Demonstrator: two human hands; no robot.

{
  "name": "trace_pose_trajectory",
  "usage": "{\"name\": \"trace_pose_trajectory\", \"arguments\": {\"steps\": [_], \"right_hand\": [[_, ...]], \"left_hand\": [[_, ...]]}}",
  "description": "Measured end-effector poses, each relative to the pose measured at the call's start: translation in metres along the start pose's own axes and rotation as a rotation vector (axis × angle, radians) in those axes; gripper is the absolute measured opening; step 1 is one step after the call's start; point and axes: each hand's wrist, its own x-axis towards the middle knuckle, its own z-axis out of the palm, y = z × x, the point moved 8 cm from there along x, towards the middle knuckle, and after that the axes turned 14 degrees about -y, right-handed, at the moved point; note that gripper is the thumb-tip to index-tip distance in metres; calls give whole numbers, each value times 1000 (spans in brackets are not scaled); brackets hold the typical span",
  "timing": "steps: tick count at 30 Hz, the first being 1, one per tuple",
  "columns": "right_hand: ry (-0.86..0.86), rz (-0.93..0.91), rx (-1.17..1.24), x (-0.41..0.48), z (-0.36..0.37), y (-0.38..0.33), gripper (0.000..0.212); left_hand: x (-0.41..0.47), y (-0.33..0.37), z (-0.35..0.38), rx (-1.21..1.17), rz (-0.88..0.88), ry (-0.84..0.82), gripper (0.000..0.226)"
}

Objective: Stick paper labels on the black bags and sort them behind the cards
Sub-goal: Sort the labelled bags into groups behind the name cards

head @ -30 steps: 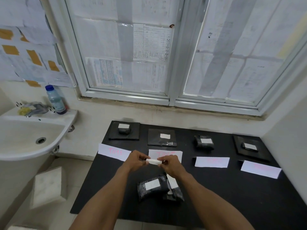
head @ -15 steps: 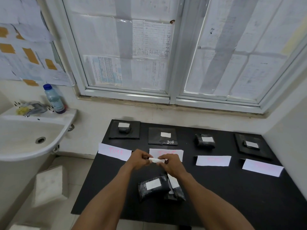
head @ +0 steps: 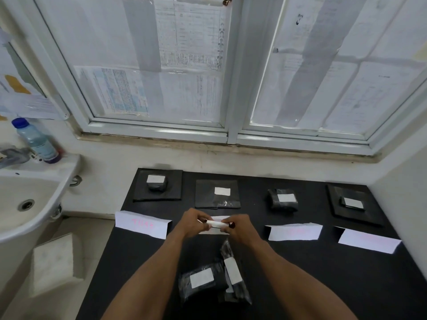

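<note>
Black table (head: 323,285): six bags, four cards

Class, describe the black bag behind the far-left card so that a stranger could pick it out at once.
Start at the black table under the window. In its back left corner, nearest the sink, lies a flat black bag. Unlike the neighbouring flat bag, it carries a small labelled bundle on top.

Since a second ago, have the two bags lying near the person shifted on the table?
No. The two bags lie in the same overlap, just nearer than the second card.
</note>
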Motion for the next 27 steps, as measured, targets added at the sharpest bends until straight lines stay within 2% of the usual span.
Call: {"name": "trace_pose_trajectory", "arguments": {"steps": [8, 12, 16, 19, 23, 27], "right_hand": [[-105, -48, 59, 67, -15, 7, 42], [-133, -52, 26, 105, -16, 2, 32], [-146, -118, -24, 152, -11, -33, 25], [-96, -150, -39, 187, -3, -69, 25], [-40, -167, 40, 231, 12, -114, 28], [87, -160, 54, 272, 35, -142, 29]], "left_hand": [[54, -10, -36, -105, -20, -9, 21], [65, -20, -62, -129, -41, 5, 23], [61, -37, -103, -130, -64, 134, 23], [53, -60, -143, -108, -106, 264, 22], [47, -95, -204, -112, -162, 443, 22], [54, -126, -247, -89, -173, 495, 22]]}}
